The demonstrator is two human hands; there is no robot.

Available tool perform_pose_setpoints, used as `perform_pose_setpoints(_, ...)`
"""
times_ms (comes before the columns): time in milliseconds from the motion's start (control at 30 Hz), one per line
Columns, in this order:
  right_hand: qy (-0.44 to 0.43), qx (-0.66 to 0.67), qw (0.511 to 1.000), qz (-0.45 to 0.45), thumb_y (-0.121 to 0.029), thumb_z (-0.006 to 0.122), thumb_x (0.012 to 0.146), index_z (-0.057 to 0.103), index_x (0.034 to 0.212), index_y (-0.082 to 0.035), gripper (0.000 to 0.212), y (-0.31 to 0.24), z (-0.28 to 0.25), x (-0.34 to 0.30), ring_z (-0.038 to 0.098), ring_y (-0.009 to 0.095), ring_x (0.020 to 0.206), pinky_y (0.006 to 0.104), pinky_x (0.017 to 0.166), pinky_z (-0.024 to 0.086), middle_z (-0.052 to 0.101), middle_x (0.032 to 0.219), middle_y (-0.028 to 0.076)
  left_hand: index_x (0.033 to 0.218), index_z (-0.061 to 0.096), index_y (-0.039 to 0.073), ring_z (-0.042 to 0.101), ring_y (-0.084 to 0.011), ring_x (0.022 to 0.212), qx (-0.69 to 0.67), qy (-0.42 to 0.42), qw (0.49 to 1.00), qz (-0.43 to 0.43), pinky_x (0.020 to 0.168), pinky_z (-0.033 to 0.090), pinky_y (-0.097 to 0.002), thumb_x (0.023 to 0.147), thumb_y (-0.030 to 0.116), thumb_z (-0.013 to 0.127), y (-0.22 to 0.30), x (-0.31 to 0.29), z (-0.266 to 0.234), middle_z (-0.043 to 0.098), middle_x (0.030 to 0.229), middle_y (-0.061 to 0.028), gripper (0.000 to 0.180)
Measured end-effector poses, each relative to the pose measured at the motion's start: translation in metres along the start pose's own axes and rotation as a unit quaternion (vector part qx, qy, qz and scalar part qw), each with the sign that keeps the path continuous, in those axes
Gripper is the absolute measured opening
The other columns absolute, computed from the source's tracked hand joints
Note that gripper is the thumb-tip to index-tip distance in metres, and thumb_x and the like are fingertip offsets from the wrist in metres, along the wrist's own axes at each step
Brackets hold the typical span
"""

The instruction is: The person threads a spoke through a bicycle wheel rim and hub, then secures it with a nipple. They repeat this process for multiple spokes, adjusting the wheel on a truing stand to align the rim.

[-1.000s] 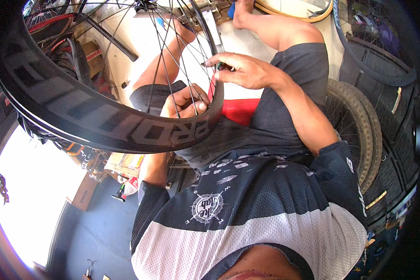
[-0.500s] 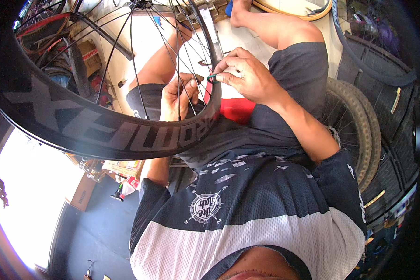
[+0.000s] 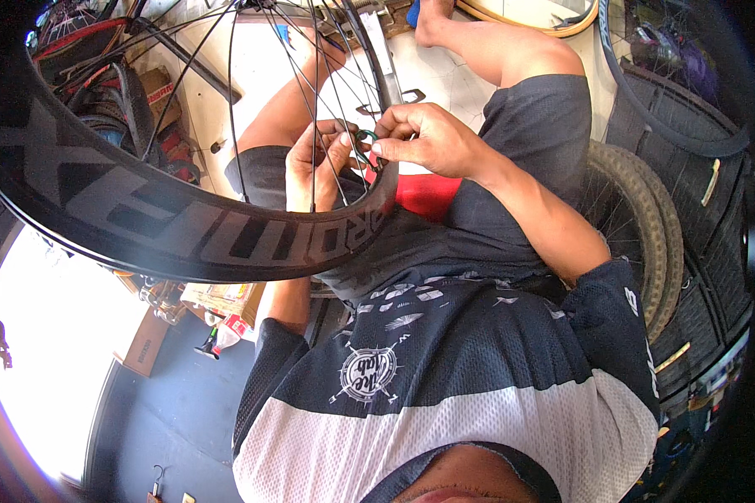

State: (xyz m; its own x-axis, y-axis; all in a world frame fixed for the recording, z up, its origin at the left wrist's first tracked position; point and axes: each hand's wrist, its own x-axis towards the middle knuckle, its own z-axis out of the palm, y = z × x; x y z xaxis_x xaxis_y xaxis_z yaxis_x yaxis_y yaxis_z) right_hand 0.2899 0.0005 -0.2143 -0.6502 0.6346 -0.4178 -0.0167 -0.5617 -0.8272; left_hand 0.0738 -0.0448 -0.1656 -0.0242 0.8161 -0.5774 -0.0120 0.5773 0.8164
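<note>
A black deep-rim bicycle wheel (image 3: pixel 226 239) with thin black spokes stands in front of me, its rim curving past my lap. My right hand (image 3: pixel 432 141) pinches a small green ring-shaped spoke wrench (image 3: pixel 366 135) with thumb and fingertips, at the spokes beside the rim's inner edge. On the other side of the wrench, my left hand (image 3: pixel 317 163) reaches in among the spokes, thumb and fingers closed close against it. Whatever lies between the left fingertips is too small to make out.
Between my legs is a red surface (image 3: pixel 426 195). A knobbly tyre (image 3: pixel 658 226) stands at my right, near another wheel rim (image 3: pixel 671 138). Tyres and a cardboard box (image 3: pixel 158 90) crowd the far left. A tan tyre (image 3: pixel 524 27) lies beyond my foot.
The wheel has turned slightly, its rim lettering and spokes shifting left. My right hand has moved left with the spoke wrench, and my hands are now closer together.
</note>
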Motion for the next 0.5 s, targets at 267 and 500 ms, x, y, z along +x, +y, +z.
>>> perform_pose_setpoints(267,-0.001,-0.080,0.996,-0.030,-0.023,0.077,0.096,0.070,0.107,0.004,0.030,-0.017,0.002,-0.006,0.069,0.013,0.078,0.0291,0.072,0.052,0.077,0.085,0.010,0.117,0.069,-0.001,0.069,-0.0103,0.076,0.037,-0.033,0.998,-0.031,0.070,0.057,-0.0256,0.107,0.015,0.066,0.016,0.006,-0.005,0.071,0.088,-0.0031,0.019)
perform_pose_setpoints(500,-0.012,0.010,1.000,-0.005,-0.022,0.075,0.097,0.069,0.107,0.004,0.027,-0.004,0.001,-0.003,0.068,0.012,0.078,0.0291,0.072,0.052,0.077,0.086,0.009,0.114,0.071,-0.002,0.069,-0.0103,0.078,0.054,-0.029,0.998,-0.023,0.063,0.058,-0.0251,0.104,0.014,0.071,0.023,0.005,-0.004,0.075,0.090,-0.0080,0.019)
